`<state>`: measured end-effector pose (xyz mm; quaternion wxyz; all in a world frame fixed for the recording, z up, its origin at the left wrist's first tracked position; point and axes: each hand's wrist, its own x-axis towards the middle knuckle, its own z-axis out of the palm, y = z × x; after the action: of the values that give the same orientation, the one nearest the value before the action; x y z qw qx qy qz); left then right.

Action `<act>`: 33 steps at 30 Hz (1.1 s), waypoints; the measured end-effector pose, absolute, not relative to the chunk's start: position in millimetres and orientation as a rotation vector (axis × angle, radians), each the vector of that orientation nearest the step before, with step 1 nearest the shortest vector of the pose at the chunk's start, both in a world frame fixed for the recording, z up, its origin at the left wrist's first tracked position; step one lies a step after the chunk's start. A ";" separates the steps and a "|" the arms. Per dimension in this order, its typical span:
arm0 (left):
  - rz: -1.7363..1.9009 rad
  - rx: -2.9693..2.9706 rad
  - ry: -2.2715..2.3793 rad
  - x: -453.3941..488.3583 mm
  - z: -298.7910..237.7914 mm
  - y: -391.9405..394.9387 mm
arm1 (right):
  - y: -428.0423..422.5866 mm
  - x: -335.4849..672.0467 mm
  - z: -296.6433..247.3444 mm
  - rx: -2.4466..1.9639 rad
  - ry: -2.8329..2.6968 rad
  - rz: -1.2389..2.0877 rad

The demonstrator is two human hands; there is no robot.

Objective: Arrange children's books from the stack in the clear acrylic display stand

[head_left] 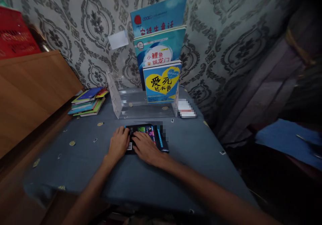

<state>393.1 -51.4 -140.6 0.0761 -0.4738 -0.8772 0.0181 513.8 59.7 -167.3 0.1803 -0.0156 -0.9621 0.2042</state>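
Note:
A dark book (143, 129) with a barcode and small colour pictures on its cover lies flat on the table, below a clear stand. My left hand (119, 142) rests over the book's left edge, its fingers laid on the cover and pointing away from me. Across the middle of the same cover, my right hand (145, 147) lies with its fingers stretched out toward the left hand. The two hands nearly meet beside the barcode. Both palms face down, and their undersides are hidden. Part of the book's right side is blurred out.
A clear acrylic stand (114, 97) holds three upright books in tiers, the front one a blue-and-yellow book (162, 84). A stack of thin books (88, 102) lies at the left by a wooden panel (35, 90). A white pixelated item (185, 108) sits right of the stand.

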 end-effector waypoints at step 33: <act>-0.229 -1.626 -2.582 384.9 -168.4 -41.7 | 139.0 544.9 -182.6 -0.440 -2.699 0.372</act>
<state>384.9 -41.7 -168.4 0.0411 -0.5309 -0.8431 -0.0748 544.9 139.0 -182.6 0.1896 -0.1565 -0.9603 0.1322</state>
